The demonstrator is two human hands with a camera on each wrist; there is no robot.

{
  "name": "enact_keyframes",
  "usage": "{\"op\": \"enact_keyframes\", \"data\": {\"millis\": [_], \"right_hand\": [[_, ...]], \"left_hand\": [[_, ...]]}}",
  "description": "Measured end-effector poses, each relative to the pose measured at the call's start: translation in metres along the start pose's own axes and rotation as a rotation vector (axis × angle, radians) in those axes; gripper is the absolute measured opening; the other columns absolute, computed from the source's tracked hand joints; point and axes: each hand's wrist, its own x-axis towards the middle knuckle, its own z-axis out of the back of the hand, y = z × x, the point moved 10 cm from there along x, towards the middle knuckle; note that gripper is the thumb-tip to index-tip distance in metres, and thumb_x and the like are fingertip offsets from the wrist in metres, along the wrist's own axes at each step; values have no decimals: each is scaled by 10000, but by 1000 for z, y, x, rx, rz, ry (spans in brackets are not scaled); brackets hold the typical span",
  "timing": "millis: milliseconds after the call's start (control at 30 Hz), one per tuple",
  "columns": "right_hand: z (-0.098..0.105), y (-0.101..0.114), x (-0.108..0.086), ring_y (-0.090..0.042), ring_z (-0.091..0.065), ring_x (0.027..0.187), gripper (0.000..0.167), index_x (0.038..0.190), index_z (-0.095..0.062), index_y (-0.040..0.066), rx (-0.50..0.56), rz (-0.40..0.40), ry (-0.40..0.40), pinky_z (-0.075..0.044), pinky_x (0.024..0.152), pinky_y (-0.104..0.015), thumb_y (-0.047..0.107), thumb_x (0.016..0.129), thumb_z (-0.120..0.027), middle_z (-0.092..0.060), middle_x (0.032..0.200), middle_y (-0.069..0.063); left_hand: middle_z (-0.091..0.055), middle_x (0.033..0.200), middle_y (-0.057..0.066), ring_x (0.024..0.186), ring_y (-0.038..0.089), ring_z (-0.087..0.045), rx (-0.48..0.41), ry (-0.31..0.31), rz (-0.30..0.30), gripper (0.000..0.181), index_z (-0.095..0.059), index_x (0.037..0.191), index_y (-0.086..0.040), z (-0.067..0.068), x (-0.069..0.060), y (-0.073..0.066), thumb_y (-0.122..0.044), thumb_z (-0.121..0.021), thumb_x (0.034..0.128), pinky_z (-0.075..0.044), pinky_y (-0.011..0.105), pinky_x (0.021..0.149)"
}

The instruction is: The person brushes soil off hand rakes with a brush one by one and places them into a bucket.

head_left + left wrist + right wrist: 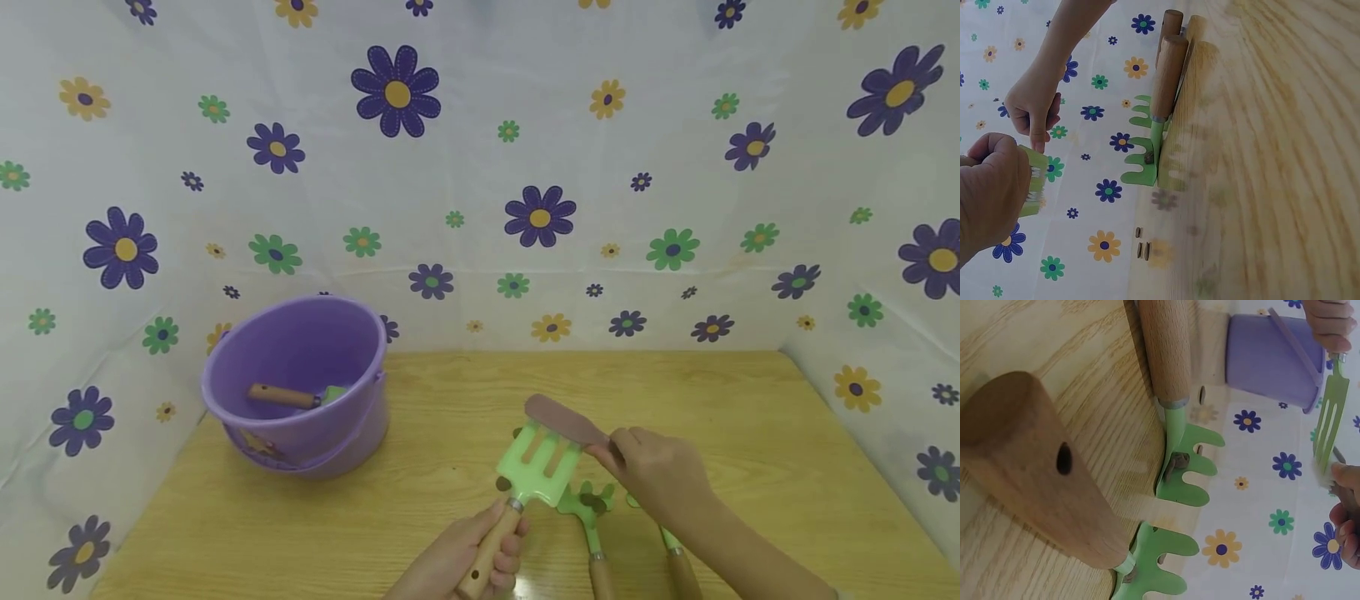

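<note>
My left hand [480, 546] grips the wooden handle of a light green garden fork [536, 477], its tines tilted up and away. In my right hand [663, 471] is a brush [562, 419] with a mauve-brown back, laid across the tine tips. Whitish bristles [1322, 478] show against the tines in the right wrist view. Brown clumps [503, 483] lie on the table around the fork. Just right of it rests a small green hand rake [591, 521] with brown bits on its head. A second green rake [1159, 562] lies partly under my right forearm in the head view.
A purple bucket [360, 450] stands at the left of the wooden table [450, 400], with a wooden-handled green tool [283, 396] inside. Flower-printed cloth [480, 167] hangs behind and along both sides.
</note>
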Motion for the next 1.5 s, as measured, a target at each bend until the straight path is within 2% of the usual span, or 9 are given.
{"op": "enact_keyframes", "data": {"millis": [133, 300, 400, 667, 800, 967, 1233, 1500], "right_hand": [[2, -5, 2, -45, -317, 313, 644, 555, -507, 71, -5, -8, -19, -169, 305, -120, 440, 1025, -267, -468, 438, 3], [10, -12, 7, -63, -362, 312, 625, 587, -524, 62, -6, -19, -52, -202, 299, -134, 449, 1018, -289, -504, 458, -11], [17, -12, 11, -46, -326, 313, 622, 586, -524, 66, 3, -23, -65, -182, 306, -125, 455, 1015, -295, -489, 447, -1], [41, 1, 21, -21, -292, 328, 558, 623, -531, 71, 71, -22, -137, -148, 322, -107, 453, 1000, -378, -464, 445, 30], [50, 11, 23, -20, -322, 328, 541, 633, -556, 69, 97, -11, -156, -179, 318, -103, 445, 993, -410, -478, 455, 37], [55, 21, 25, -21, -356, 334, 535, 657, -603, 55, 111, 7, -138, -203, 314, -100, 441, 987, -432, -489, 469, 41], [51, 32, 23, -17, -407, 357, 509, 663, -583, 67, 172, 19, -94, -278, 331, -80, 425, 992, -430, -514, 487, 45], [37, 40, 15, 10, -352, 366, 521, 635, -555, 88, 165, 24, -40, -225, 336, -63, 425, 1001, -401, -459, 484, 65]], "left_hand": [[-494, 784, -97, 636, -43, -458, 19, -19, -6, 323, -490, 1068, -69, 2, -1, 0, -367, -375, 1018, -384, 62, 562], [-489, 815, -67, 666, -24, -450, 33, -50, -38, 337, -497, 1073, -45, 8, -3, -8, -360, -393, 1016, -394, 76, 588], [-489, 831, -59, 670, -21, -446, 27, -42, -47, 335, -498, 1064, -47, 9, -3, -12, -362, -391, 1016, -397, 80, 593], [-503, 839, -74, 670, -14, -445, 46, -59, -64, 345, -504, 1072, -49, 10, 1, -15, -367, -383, 1018, -394, 96, 598], [-497, 825, -75, 649, -20, -444, 67, -78, -67, 341, -509, 1053, -52, 11, 3, -16, -357, -360, 1026, -397, 92, 592], [-499, 823, -78, 644, -25, -440, 65, -59, -64, 336, -507, 1047, -56, 6, 4, -17, -361, -368, 1024, -394, 88, 590], [-515, 802, -93, 653, -26, -454, 73, -33, -56, 332, -479, 1068, -57, -3, 8, -16, -359, -349, 1029, -387, 82, 570], [-503, 809, -87, 660, -32, -451, 63, -24, -51, 333, -477, 1068, -53, -5, 7, -14, -362, -358, 1025, -396, 74, 578]]}}
